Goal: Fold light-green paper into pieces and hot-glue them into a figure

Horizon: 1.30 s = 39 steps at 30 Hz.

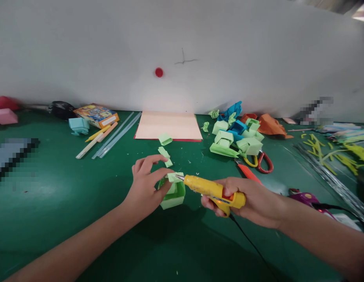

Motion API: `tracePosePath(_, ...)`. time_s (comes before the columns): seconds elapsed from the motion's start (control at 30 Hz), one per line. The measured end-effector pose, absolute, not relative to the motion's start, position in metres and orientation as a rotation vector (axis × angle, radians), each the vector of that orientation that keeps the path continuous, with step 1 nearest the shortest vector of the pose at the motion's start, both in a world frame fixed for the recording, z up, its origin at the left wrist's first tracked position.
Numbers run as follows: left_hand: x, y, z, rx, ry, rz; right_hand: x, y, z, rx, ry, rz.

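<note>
My right hand point(229, 196) is wrapped round a yellow hot glue gun point(211, 188), a finger by its orange trigger. The metal nozzle points left and meets or nearly meets a small folded green paper piece point(175, 177). Between thumb and finger, my left hand point(151, 176) pinches that piece. Just below and behind it stands an open green folded-paper box point(173, 200), partly hidden by my fingers. Beyond my left hand lie a small green paper strip point(165, 156) and another folded green piece point(165, 139).
Cream sheets point(168, 124) lie against the white wall. At right are a pile of folded paper point(229, 137), scissors point(264, 162), an orange cutter point(249, 174) and a purple device point(306, 199). Glue sticks point(118, 135), markers point(96, 145) and a colourful box point(96, 115) sit left. The gun's cord point(252, 243) trails forward.
</note>
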<state>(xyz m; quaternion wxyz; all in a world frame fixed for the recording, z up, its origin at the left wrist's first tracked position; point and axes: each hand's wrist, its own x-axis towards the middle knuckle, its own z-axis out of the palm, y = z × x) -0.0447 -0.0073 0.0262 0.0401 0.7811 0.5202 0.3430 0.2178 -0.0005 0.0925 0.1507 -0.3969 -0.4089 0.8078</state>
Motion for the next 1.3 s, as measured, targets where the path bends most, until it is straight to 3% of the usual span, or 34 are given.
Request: tracePosePath(1.3,-0.0469,-0.0058,0.0217,2.349,1.584,1.049,0.2269,0.0007,0.0879,-1.076,-1.079,2.327)
